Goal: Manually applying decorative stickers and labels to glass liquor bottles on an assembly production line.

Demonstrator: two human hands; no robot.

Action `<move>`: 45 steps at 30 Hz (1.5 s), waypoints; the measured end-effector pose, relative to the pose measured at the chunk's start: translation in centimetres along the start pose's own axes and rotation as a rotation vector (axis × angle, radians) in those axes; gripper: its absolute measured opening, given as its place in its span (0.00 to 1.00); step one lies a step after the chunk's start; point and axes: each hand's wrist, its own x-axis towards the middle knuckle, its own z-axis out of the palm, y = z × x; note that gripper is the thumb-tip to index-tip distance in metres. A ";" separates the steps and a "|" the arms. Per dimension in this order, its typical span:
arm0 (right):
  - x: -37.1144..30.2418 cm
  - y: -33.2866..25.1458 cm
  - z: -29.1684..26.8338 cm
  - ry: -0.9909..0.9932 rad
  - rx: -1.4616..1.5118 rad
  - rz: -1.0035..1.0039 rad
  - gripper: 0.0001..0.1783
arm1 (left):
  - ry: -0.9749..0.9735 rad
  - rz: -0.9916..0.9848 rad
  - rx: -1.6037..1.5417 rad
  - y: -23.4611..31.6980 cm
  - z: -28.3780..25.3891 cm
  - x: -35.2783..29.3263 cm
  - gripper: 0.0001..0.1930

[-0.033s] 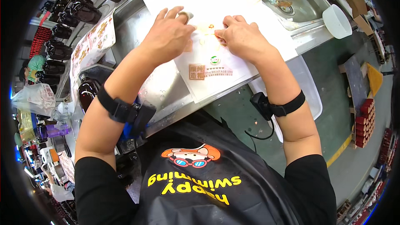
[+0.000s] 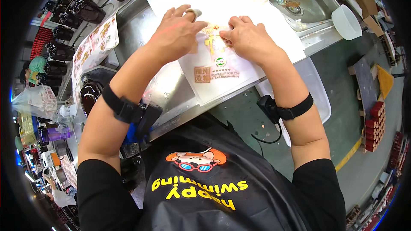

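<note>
A printed decal sheet (image 2: 231, 69) with gold, red and green print lies on top of white sheets (image 2: 274, 34). My left hand (image 2: 176, 32) is bent over its far left side, the thumb and a finger closing at the far edge of the print. Something small and whitish (image 2: 195, 13) sits at one of its fingertips; whether worn or held, I cannot make out. My right hand (image 2: 249, 40) pinches at the right side of the gold print, thumb and forefinger pressed together. The other fingers are curled, and the exact spot of the grip is partly covered.
Beyond the sheets is a steel sink (image 2: 314, 0) with scraps by its drain, beside a white plastic tub (image 2: 346, 22). Dark glossy jars (image 2: 87, 9) line the left side, near another printed sheet (image 2: 96, 38). A white bin (image 2: 314, 90) stands below the counter's right edge.
My left hand has shifted slightly right and away from me. More of the gold print shows between my hands. My right hand has barely moved.
</note>
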 end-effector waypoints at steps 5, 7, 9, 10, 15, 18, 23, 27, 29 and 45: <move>0.1 0.0 0.3 0.057 0.022 -0.021 0.14 | -0.110 -0.049 0.072 0.6 2.0 1.1 0.29; 0.2 -0.1 0.2 0.029 0.010 -0.015 0.13 | -0.106 -0.039 0.091 0.6 2.1 1.2 0.29; 0.2 -0.2 0.2 0.014 -0.010 -0.030 0.13 | -0.133 -0.050 0.101 0.5 1.9 1.0 0.28; 0.3 -0.2 0.2 -0.014 0.004 -0.022 0.12 | -0.158 -0.061 0.104 0.5 1.7 1.0 0.28; 1.4 0.5 -0.3 0.016 0.118 -0.027 0.13 | -0.106 -0.064 0.054 0.2 1.9 0.5 0.26; 3.2 2.2 -1.2 0.049 0.103 0.038 0.22 | -0.042 -0.051 0.023 0.0 2.7 0.3 0.25; 5.5 5.6 -2.5 0.026 0.510 0.222 0.17 | -0.013 -0.034 0.006 -0.4 3.3 0.1 0.24; 6.4 6.8 -2.2 -0.200 0.563 0.244 0.15 | 0.010 -0.034 -0.016 -0.3 3.3 0.1 0.23; 6.8 6.8 -1.6 -0.223 0.623 0.157 0.15 | 0.007 -0.033 -0.027 -0.3 3.3 0.1 0.23; 8.9 6.5 -1.6 -0.267 0.703 0.034 0.15 | -0.077 -0.034 -0.109 -1.0 3.7 0.4 0.21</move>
